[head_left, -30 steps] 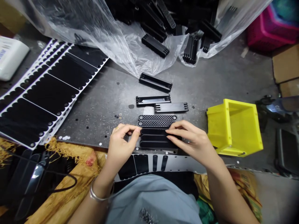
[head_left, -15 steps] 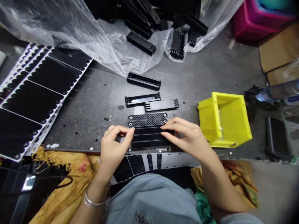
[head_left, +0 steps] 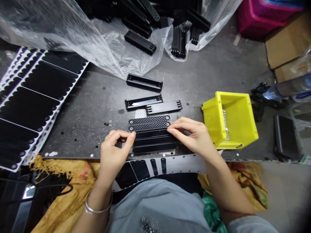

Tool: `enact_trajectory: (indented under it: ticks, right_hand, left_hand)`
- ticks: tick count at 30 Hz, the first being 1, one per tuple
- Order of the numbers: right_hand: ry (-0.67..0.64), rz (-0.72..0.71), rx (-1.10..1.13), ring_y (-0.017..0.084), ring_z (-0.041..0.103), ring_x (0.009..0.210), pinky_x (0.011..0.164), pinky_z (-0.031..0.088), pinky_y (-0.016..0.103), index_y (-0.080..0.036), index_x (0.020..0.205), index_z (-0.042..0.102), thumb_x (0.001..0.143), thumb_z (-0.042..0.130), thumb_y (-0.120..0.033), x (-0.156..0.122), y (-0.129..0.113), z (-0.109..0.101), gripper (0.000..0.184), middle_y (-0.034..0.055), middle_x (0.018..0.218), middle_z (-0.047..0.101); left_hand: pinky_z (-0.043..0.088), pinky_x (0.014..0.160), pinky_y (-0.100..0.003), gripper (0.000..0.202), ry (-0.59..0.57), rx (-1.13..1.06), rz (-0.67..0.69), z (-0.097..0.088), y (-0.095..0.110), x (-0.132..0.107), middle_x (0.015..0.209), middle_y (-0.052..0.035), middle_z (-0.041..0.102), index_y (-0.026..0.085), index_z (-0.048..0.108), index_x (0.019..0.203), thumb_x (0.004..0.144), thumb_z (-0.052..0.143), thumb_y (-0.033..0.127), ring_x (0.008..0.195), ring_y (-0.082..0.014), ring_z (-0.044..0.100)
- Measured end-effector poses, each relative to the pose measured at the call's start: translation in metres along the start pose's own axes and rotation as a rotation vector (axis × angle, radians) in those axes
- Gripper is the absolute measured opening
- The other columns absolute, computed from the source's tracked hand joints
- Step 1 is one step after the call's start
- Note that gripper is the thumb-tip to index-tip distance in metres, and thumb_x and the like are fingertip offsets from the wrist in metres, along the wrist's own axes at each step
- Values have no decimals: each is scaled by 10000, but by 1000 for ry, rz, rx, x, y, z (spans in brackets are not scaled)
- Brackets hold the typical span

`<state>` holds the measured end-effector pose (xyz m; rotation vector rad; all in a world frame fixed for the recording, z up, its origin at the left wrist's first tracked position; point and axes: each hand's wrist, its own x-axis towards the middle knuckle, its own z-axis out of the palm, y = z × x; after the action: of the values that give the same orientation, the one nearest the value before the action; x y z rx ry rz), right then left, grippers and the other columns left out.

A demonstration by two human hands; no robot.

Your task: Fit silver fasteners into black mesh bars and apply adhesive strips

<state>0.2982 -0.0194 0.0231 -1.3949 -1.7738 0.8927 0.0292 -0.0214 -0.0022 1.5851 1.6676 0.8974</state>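
Several black plastic bars lie side by side on the grey metal bench (head_left: 97, 132) in front of me. The upper two are mesh grilles (head_left: 148, 123). Below them lie three smooth black strips (head_left: 154, 140). My left hand (head_left: 115, 150) pinches the left end of the top strip between thumb and fingers. My right hand (head_left: 191, 134) holds that strip's right end with its fingertips. Farther up, three ribbed black bars (head_left: 143, 92) lie loose. A sheet of black die-cut pads (head_left: 41, 94) lies at the left.
A yellow plastic bin (head_left: 229, 121) stands to the right of my right hand. A clear plastic bag (head_left: 104, 42) holds a heap of black bars at the top. A pink basket (head_left: 257, 19) and cardboard (head_left: 288, 42) sit top right. A white backing strip (head_left: 170, 165) lies at the bench's near edge.
The whole view has shifted slightly left and up as my head moved. Both hands stay on the same black strip, and the bars show no visible change.
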Motion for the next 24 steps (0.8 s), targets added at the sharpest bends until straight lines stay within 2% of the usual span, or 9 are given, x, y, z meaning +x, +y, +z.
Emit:
enact_trajectory:
  ticks: [5, 8, 12, 14, 16, 18, 20, 21, 24]
  right_hand:
    - [-66, -8, -7, 154, 671, 781, 682, 557, 301, -220, 947, 785, 970, 672, -237, 2, -1, 0, 116, 31, 890, 730]
    - [-7, -99, -154, 149, 637, 780, 716, 566, 331, -227, 1009, 781, 983, 657, -213, -5, -2, 3, 127, 65, 1033, 688]
    - [199, -146, -388, 172, 622, 838, 783, 554, 393, -276, 1247, 708, 1001, 623, -181, -36, -12, -3, 277, 105, 1239, 619]
    - [156, -110, -450, 216, 649, 933, 827, 522, 419, -270, 1268, 677, 980, 679, -228, -58, -17, -8, 291, 90, 1170, 671]
    - [6, -102, -472, 233, 669, 972, 863, 474, 431, -261, 1196, 679, 982, 687, -254, -78, -20, -13, 215, 52, 1067, 731]
    - [-84, -140, -416, 209, 688, 948, 908, 431, 436, -267, 1140, 675, 1012, 627, -196, -92, -20, -20, 154, 9, 1010, 766]
    - [-55, -159, -323, 187, 700, 934, 967, 401, 446, -279, 1116, 669, 1013, 585, -118, -100, -18, -29, 209, -20, 996, 777]
    - [-18, -155, -309, 185, 700, 933, 993, 387, 456, -285, 1112, 669, 1007, 589, -108, -103, -16, -33, 221, -26, 998, 778]
    - [80, -144, -431, 212, 689, 990, 1057, 325, 505, -293, 1126, 675, 999, 604, -117, -108, -12, -39, 229, -14, 1027, 777]
  left_hand:
    - [478, 756, -309, 201, 3, -1, 0, 3, -3, 1, 751, 11, 690, 222, 702, 733, 895, 726, 340, 717, -155, 604]
    - [476, 756, -311, 205, 4, 4, 15, 2, -4, 2, 749, 14, 691, 226, 697, 724, 900, 726, 327, 722, -158, 608]
    - [485, 853, -340, 147, 56, 72, 39, -10, 6, -12, 838, 2, 736, 250, 749, 896, 982, 645, 310, 843, -184, 657]
    - [478, 917, -355, 172, 90, 90, 110, -15, 17, -26, 904, 0, 752, 270, 741, 1006, 1027, 571, 255, 920, -189, 670]
    - [472, 939, -359, 192, -12, 88, 260, -15, 28, -42, 973, 1, 765, 280, 716, 1072, 1037, 542, 206, 962, -188, 678]
    - [454, 971, -378, 211, -222, 126, 442, -8, 38, -53, 1105, -20, 771, 271, 674, 1212, 1015, 607, 244, 1046, -211, 677]
    - [413, 1013, -402, 379, -377, 207, 544, 0, 44, -59, 1190, -46, 759, 249, 601, 1355, 985, 674, 292, 1108, -236, 661]
    - [394, 1017, -408, 383, -414, 241, 557, 3, 46, -60, 1174, -43, 762, 248, 601, 1350, 980, 686, 295, 1093, -236, 661]
    - [370, 969, -400, 100, -441, 245, 517, 7, 49, -57, 993, 5, 773, 255, 675, 1101, 1011, 635, 246, 938, -199, 666]
